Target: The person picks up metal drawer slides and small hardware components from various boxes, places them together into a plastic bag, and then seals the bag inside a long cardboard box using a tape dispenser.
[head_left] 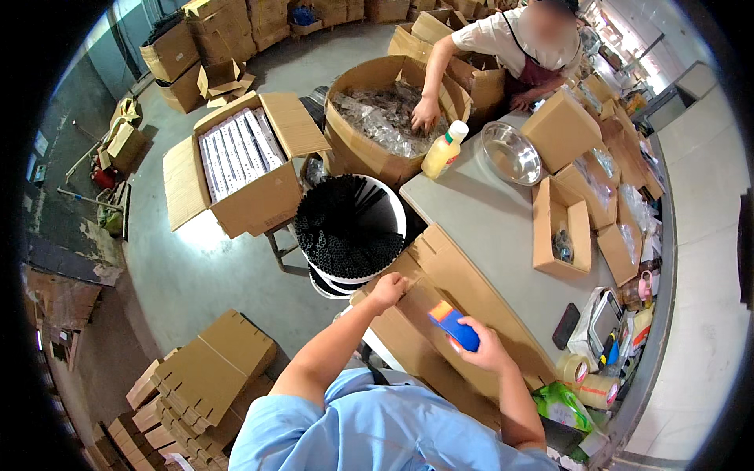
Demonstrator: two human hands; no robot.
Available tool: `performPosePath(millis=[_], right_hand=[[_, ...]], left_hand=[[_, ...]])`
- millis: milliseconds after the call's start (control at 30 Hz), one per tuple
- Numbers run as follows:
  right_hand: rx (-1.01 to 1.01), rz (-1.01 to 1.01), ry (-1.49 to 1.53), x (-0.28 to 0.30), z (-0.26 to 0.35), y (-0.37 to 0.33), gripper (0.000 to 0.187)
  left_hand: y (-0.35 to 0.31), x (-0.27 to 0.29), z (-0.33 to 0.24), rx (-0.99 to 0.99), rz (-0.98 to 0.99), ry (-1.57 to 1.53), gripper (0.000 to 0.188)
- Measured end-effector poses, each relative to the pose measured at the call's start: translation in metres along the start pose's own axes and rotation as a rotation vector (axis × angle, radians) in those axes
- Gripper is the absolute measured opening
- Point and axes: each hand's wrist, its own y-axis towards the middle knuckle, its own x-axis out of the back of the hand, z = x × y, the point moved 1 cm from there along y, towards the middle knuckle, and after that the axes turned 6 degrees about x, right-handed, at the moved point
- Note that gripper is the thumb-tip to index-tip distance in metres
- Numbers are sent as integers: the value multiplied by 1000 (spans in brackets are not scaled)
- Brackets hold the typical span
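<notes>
Grey floor [184,294] is spreading around the counter [503,224], where cardboard [481,304] is lying along the near edge; with its slotted flap apparently unfastened, work on it is looking unfinished, how much is done staying unclear. At its far end, the left hand [389,292] is bunching its fingers narrowly, any grip being impossible to tell. Over the cardboard, the right hand [488,350] is holding a blue tool [460,330].

Quantities in view: blue-and-orange hand tool [457,327], one; wearer's hands [488,350], two; co-worker [493,35], one; yellow bottle [444,151], one; metal bowl [510,153], one; black phone [565,326], one; loose tape rolls [598,392] near the green packet [562,406], two.
</notes>
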Motion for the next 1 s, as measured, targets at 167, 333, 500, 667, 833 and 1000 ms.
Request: performPosePath(millis=[167, 333, 500, 667, 833, 1000], right_hand=[[5, 136, -243, -11, 4, 30, 56], [-43, 181, -198, -7, 2, 38, 55], [-32, 163, -146, -7, 0, 33, 56], [-51, 176, -161, -7, 5, 33, 54], [-66, 72, -90, -6, 23, 36, 54], [-32, 105, -239, -15, 13, 54, 55]], left_hand=[[18, 3, 15, 134, 73, -178, 24], [6, 7, -4, 257, 72, -309, 31], [3, 8, 7, 288, 159, -372, 33], [6, 7, 5, 262, 191, -118, 27], [2, 4, -4, 187, -28, -318, 16], [18, 2, 13, -17, -211, 337, 15]])
